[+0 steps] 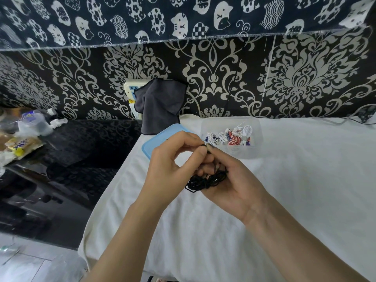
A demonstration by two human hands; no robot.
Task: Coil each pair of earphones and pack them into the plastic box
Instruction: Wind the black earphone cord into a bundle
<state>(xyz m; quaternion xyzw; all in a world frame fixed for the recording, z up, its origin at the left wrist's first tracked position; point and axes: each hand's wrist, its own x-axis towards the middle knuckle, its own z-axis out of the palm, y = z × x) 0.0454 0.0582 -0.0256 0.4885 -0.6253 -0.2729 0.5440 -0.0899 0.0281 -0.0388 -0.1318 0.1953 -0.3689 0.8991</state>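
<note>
- Black earphones [206, 181] hang as a loose bundle in the right hand [227, 180], fingers curled around them.
- Left hand [173, 163] pinches the cable end just above that bundle.
- Plastic box [231, 152], beyond the fingertips, already holds several coiled pairs.
- This coil looks nearly finished; packing it remains.

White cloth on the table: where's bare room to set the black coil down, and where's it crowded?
The white cloth lies bare right of the right hand and below the clear plastic box, also along the near edge. Crowded: the far middle, where the blue lid, box and left hand sit close together.
</note>
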